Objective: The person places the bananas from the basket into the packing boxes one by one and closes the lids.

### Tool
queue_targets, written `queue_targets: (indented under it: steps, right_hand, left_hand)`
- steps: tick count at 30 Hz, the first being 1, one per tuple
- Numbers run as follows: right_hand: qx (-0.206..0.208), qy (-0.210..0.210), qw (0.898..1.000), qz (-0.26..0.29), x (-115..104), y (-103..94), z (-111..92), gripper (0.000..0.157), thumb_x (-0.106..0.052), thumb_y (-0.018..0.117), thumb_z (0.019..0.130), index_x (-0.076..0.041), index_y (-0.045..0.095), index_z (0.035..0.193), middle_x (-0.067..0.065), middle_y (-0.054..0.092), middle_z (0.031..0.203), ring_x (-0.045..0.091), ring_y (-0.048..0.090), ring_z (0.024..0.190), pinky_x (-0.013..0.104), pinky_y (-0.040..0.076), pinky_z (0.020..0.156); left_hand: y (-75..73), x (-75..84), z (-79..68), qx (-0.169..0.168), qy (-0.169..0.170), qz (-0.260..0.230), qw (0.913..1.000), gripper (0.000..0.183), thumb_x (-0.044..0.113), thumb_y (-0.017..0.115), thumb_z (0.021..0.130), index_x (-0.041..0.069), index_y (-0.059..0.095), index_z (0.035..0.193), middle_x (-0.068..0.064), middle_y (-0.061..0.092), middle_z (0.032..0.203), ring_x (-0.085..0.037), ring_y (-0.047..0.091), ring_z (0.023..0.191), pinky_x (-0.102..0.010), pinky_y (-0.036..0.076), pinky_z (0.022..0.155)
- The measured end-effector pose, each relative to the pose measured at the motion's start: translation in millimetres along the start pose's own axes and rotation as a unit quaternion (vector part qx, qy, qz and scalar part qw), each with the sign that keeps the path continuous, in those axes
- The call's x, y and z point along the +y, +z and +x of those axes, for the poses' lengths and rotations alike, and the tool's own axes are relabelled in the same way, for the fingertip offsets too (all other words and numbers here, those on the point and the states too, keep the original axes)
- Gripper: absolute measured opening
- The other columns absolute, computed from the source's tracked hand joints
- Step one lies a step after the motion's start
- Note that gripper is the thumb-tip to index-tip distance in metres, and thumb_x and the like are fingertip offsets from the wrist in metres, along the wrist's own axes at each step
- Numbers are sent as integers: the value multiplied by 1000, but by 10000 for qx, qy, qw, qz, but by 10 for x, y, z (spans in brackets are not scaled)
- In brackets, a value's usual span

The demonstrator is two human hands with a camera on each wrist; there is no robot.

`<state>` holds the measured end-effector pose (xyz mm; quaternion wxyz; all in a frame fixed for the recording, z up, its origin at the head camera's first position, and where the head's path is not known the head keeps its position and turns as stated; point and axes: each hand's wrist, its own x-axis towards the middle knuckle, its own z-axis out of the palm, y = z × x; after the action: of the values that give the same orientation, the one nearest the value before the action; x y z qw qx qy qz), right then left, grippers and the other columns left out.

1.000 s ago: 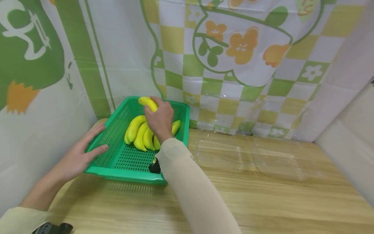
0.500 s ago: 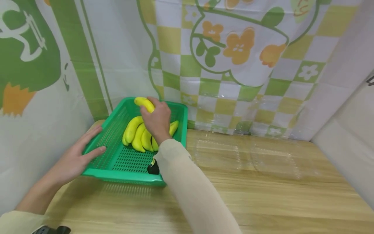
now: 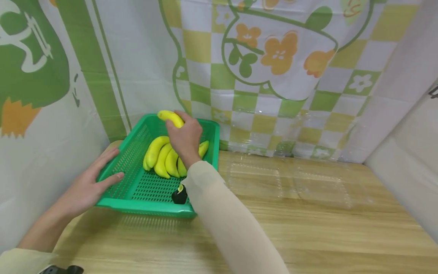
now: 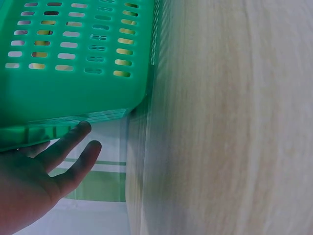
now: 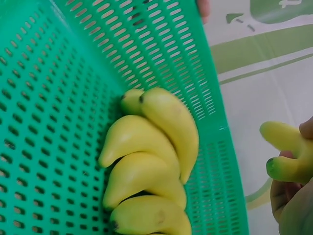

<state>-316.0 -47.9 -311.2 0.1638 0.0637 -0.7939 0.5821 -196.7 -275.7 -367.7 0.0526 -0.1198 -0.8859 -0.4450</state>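
Backing the basket point(image 3: 147, 205) and woodgrain table point(image 3: 308, 238) hangs printed cloth point(image 3: 253, 72).

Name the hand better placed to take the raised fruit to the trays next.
Probably the right: the right hand grips the fruit, and the trays lie on its side of the basket. The left hand, at the left rim, is farther off.

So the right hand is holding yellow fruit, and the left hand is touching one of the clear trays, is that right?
Not quite. The left hand is touching the side of the green basket, as the head view shows. The rest is right: the right hand is holding yellow fruit.
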Motion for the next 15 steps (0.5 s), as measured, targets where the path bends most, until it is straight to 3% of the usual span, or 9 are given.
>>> queue_targets:
  steps: [6,15]
  right_hand:
    - [-56,93,9999,-76,-98,-70,25,40,-29,70,100,-24,71,140,3,75,113,10,54,59,20,46,50]
    - [-85,336,9987,-377,-207,-252,68,37,-31,73,99,-26,75,136,-1,76,123,10,55,64,19,46,53]
  left_hand:
    - [-2,8,-5,35,-17,46,10000,76,27,56,111,12,13,172,-22,4,179,-59,-3,161,-86,2,119]
    - [-5,5,-2,6,-73,68,10000,77,28,55,111,13,12,172,-24,3,178,-59,-2,160,-87,4,117]
